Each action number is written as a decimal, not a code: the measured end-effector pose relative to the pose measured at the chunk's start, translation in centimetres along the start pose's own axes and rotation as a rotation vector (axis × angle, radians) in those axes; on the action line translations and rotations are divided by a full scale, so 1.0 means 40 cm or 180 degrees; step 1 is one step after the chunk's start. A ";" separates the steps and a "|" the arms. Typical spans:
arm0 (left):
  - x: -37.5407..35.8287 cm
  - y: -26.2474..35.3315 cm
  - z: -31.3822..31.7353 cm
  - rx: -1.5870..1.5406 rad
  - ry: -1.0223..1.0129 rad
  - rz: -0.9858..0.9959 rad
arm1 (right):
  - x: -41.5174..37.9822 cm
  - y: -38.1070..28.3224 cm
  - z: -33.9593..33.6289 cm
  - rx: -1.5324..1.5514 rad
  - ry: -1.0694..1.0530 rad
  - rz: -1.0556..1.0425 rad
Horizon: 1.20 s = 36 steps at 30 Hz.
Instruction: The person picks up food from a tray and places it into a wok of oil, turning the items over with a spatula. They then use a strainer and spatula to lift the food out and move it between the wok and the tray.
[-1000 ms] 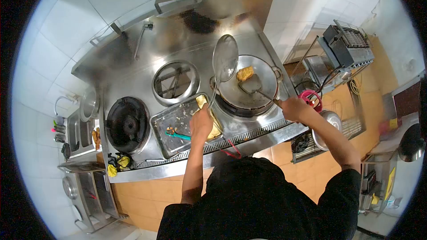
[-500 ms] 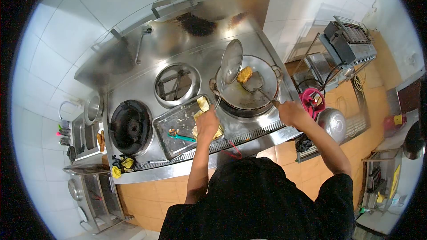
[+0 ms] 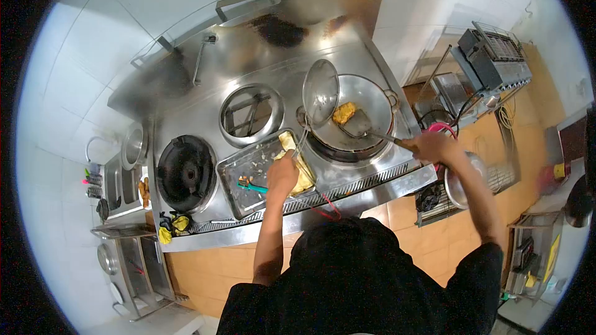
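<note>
My left hand [image 3: 282, 175] is closed over the steel tray [image 3: 225, 177], apparently on the handle of a round strainer [image 3: 321, 90]; its fingers are partly hidden. The strainer leans over the left rim of the wok [image 3: 372, 90]. Pale yellow food pieces [image 3: 304, 180] lie beside that hand in the tray, along with a turquoise-handled tool [image 3: 253, 187]. My right hand [image 3: 437, 147] grips the handle of a wok spatula [image 3: 357, 125]. The spatula's blade rests inside the wok, touching or close to a golden-brown piece of food [image 3: 344, 112].
An open burner ring [image 3: 251, 115] sits left of the wok, and a black burner [image 3: 186, 172] farther left. Yellow-and-black cloths [image 3: 180, 222] lie at the stove's front corner. A metal pot [image 3: 465, 180] stands on the right, below a grill appliance [image 3: 493, 59].
My right hand has drawn back to the right with the spatula. My left hand has moved slightly left and down over the tray. The camera view has shifted a little.
</note>
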<state>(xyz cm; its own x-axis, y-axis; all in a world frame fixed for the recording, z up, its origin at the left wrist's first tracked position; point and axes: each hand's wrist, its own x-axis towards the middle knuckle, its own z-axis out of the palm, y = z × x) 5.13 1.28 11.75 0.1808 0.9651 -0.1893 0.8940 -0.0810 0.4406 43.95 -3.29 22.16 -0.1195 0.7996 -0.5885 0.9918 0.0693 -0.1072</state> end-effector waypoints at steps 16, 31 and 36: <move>0.004 -0.002 -0.014 -0.0127 0.0000 -0.0035 | 0.102 0.039 -0.024 -0.0757 0.0430 -0.0354; -0.012 0.018 -0.050 0.0108 0.0163 -0.0072 | -0.041 0.038 0.164 0.0407 0.0987 -0.0248; 0.007 0.021 -0.026 0.0276 -0.0018 0.0012 | -0.036 0.054 0.172 0.0385 0.1075 -0.0358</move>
<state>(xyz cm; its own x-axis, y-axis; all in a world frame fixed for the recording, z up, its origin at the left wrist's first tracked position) 5.50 1.73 13.00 0.1863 0.9634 -0.1927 0.9254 -0.1062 0.3638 45.97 -8.37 17.25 -0.1859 0.9441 -0.2723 0.9585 0.1132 -0.2618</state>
